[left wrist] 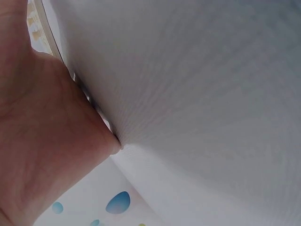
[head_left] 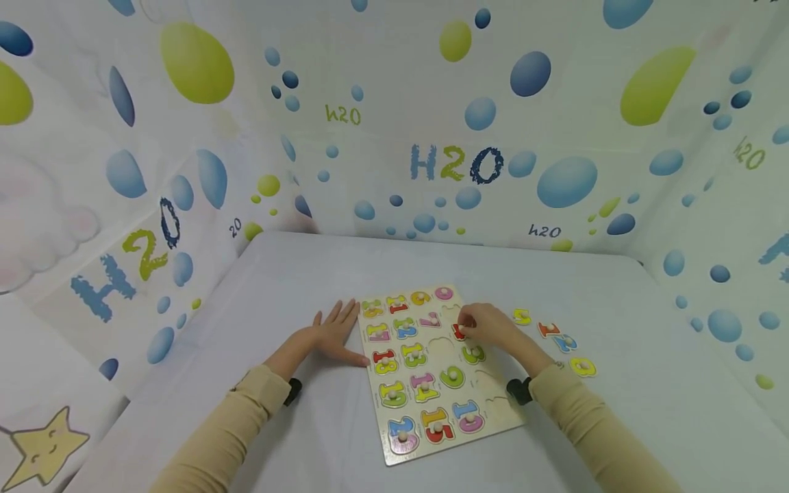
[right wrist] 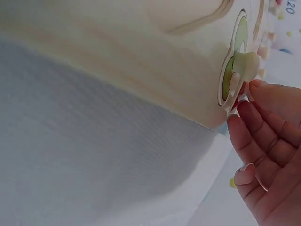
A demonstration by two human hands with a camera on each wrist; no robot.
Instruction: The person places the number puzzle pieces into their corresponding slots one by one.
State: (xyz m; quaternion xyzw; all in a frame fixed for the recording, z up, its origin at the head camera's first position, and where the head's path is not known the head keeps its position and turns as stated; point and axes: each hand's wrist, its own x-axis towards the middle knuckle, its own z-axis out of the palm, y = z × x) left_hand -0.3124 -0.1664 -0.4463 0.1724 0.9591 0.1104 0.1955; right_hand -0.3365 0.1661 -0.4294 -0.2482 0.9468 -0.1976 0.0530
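A wooden number puzzle board [head_left: 441, 348] lies on the white-covered table, many of its recesses filled with colourful knobbed numbers. At its right side my right hand [head_left: 490, 325] pinches the red number 4 piece [head_left: 457, 333] with thumb and fingertips, at the board's surface. In the right wrist view the fingers [right wrist: 254, 122] partly hide that piece, just beyond the green number 3 piece [right wrist: 228, 77]. My left hand [head_left: 335, 337] lies flat on the table with spread fingers, its thumb at the board's left edge. The left wrist view shows mostly palm [left wrist: 51, 127] and tablecloth.
Right of the board lie loose pieces: a yellow 5 [head_left: 522, 316], a red-orange 1 [head_left: 547, 330], a blue 2 [head_left: 565, 342] and a yellow round number [head_left: 583, 367]. The right sleeve [head_left: 579, 404] partly covers another small piece. Patterned curtains [head_left: 394, 103] surround the table.
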